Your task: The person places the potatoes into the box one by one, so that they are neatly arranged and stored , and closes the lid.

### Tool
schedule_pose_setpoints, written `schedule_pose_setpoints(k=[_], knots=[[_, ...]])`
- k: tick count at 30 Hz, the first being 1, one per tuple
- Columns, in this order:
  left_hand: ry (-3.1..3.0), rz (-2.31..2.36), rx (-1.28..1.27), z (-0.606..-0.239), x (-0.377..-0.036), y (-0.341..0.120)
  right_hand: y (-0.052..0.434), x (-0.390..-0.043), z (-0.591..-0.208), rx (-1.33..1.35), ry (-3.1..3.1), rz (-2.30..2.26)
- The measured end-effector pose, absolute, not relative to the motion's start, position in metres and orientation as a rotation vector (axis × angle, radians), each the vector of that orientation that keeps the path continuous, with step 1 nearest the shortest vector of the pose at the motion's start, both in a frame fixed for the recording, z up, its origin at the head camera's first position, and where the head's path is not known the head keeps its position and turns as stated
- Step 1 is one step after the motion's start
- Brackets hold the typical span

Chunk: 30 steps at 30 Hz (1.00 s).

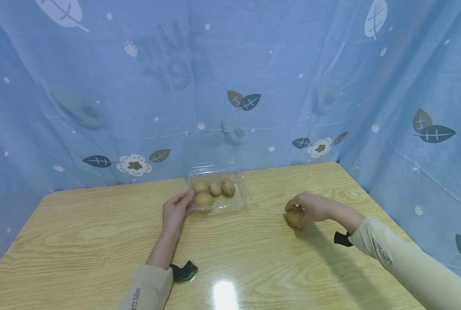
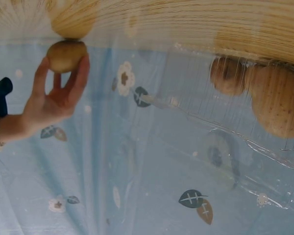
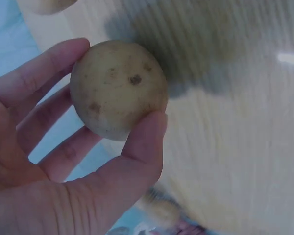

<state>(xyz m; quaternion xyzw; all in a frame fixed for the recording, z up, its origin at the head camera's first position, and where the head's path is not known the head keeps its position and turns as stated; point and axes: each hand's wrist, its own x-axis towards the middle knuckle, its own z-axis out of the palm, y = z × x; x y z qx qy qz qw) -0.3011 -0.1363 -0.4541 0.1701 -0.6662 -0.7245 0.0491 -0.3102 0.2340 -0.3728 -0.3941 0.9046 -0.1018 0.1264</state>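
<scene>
Right wrist view: my thumb and fingertips (image 3: 147, 132) pinch a round brown potato (image 3: 118, 88), clenched snugly around it. That's my right hand (image 1: 309, 209), holding the potato down by the wooden table (image 1: 98, 241), well right of the clear plastic clamshell box (image 1: 219, 189). My left hand (image 1: 176, 211) rests with relaxed fingers touching the box's left edge. Inside the box sit four more potatoes (image 1: 214, 191), its lid standing open behind them.
</scene>
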Motion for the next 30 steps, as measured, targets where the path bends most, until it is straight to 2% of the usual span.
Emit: schedule_pose_setpoints(k=[16,30], knots=[[-2.038,-2.204,0.489,-0.455,-0.299,-0.136,0.19,-0.328,-0.337,-1.162,2.764,-0.531],[-1.995,-2.244,0.499,-0.454,-0.3,-0.136,0.116,-0.343,-0.348,-1.156,2.75,-0.638]])
